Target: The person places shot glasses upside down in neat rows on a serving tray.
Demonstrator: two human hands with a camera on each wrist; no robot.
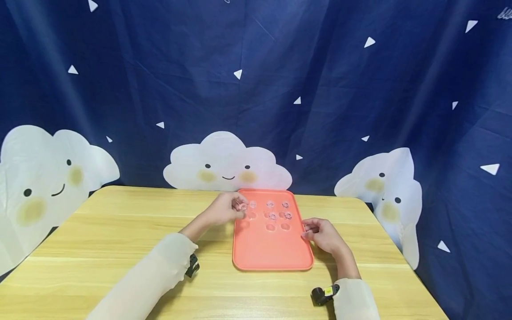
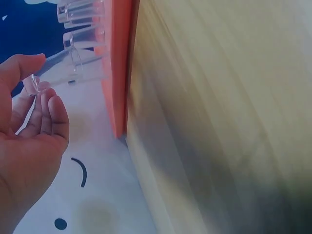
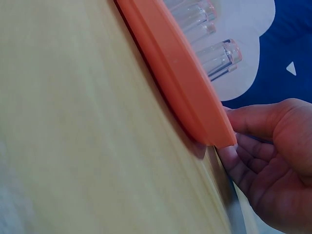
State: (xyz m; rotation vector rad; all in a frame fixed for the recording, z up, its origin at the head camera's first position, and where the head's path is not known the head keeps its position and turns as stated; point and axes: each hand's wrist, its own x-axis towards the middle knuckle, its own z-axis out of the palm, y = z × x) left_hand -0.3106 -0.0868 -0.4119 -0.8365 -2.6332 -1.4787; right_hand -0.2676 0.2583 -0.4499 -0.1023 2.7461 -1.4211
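Observation:
My left hand (image 1: 226,208) is at the far left of an orange-red tray (image 1: 272,253). Between its thumb and curled fingers it holds a clear cup (image 2: 33,84), partly hidden by the fingers. Several more clear cups (image 1: 272,216) stand upright on the tray's far half. In the left wrist view, a standing clear cup (image 2: 83,36) shows close beyond the fingertips. At the tray's right side, my right hand (image 1: 326,235) grips the rim. The right wrist view shows its thumb (image 3: 258,119) on the upper edge and its fingers lower, against the side.
The tray lies on a light wooden table (image 1: 120,249), its far end near the table's back edge. A dark blue curtain (image 1: 256,89) with white clouds and triangles hangs behind. Black wrist cameras (image 1: 192,266) are on both arms.

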